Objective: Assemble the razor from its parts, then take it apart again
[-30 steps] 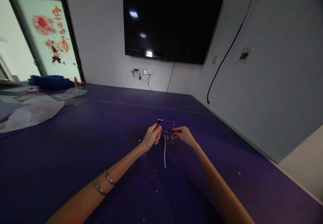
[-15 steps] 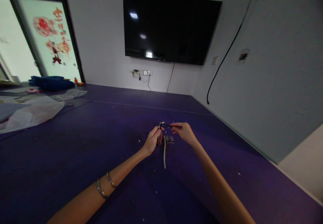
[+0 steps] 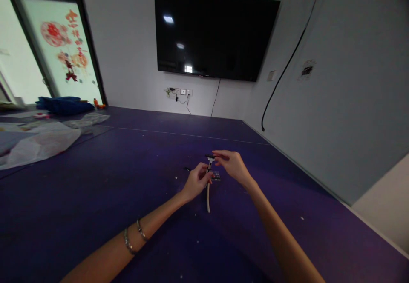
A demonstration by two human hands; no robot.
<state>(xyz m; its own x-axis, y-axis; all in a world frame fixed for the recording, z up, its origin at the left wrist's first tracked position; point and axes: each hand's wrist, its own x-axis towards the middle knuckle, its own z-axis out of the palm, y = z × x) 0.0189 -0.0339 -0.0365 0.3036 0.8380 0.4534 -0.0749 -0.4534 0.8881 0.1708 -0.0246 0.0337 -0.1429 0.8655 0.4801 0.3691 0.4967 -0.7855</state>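
My left hand [image 3: 196,181] is closed around the razor handle [image 3: 210,164], which stands upright with its pale T-shaped top showing above my fingers. The lower part of the handle is hidden in my grip. My right hand [image 3: 233,164] pinches a small dark bar, which looks like a razor head [image 3: 209,155], and it lies across the top of the handle. Whether the two are joined I cannot tell. Just behind my left fingertips lies a small dark, clear-looking pack [image 3: 217,175]. A pale, slightly curved strip [image 3: 208,200] lies below my left hand.
A small black piece [image 3: 187,169] lies left of my left hand on the purple surface [image 3: 143,181], among white scraps. Plastic sheeting [image 3: 41,142] and a blue cloth bundle [image 3: 65,105] lie at far left. A black cable [image 3: 284,68] hangs down the right wall.
My left hand has turned and moved slightly right, bringing the razor handle upright. The dark bar in my right hand, earlier apart from the handle, now meets its top.
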